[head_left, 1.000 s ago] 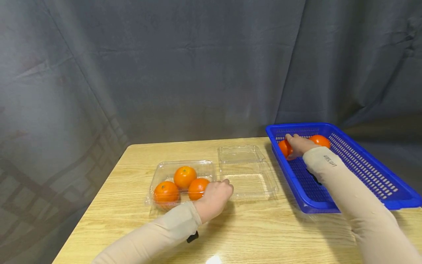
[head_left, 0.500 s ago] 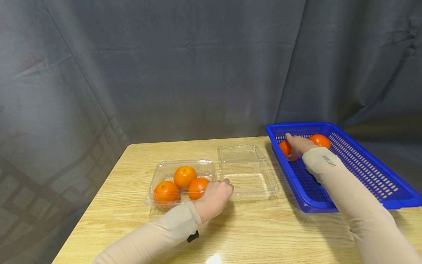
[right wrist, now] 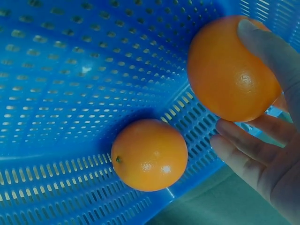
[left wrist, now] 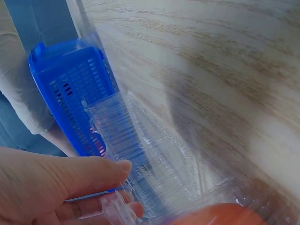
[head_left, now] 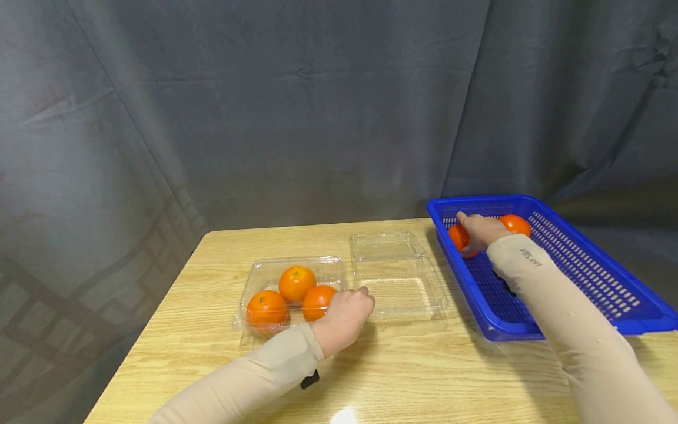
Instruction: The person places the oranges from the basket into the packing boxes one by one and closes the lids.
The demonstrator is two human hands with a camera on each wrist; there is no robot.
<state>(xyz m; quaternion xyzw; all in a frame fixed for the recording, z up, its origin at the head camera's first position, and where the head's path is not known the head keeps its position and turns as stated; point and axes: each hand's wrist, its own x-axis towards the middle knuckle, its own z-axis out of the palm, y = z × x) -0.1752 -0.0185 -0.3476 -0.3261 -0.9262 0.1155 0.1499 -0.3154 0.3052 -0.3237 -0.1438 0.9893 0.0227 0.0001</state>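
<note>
In the head view a clear plastic clamshell box [head_left: 331, 268] holds three oranges [head_left: 297, 284]. My left hand [head_left: 344, 321] is at its right front corner; thumb and fingers pinch a clear plastic edge [left wrist: 117, 208] in the left wrist view. Inside the blue basket [head_left: 484, 309], my right hand [head_left: 479, 231] grips an orange [right wrist: 229, 70], thumb on its upper side and fingers beneath. Another orange [right wrist: 150, 154] lies apart from that hand on the basket's slotted surface. From the head view, the gripped orange is partly hidden behind the hand.
A second clear clamshell box [head_left: 392, 294] lies unfolded between the filled box and the basket. The wooden table [head_left: 424, 377] ends at a grey curtain [head_left: 318, 118] behind. The basket's raised rim surrounds the right hand.
My right hand has shifted only very slightly at the orange in the basket. The left hand and both boxes stay where they were.
</note>
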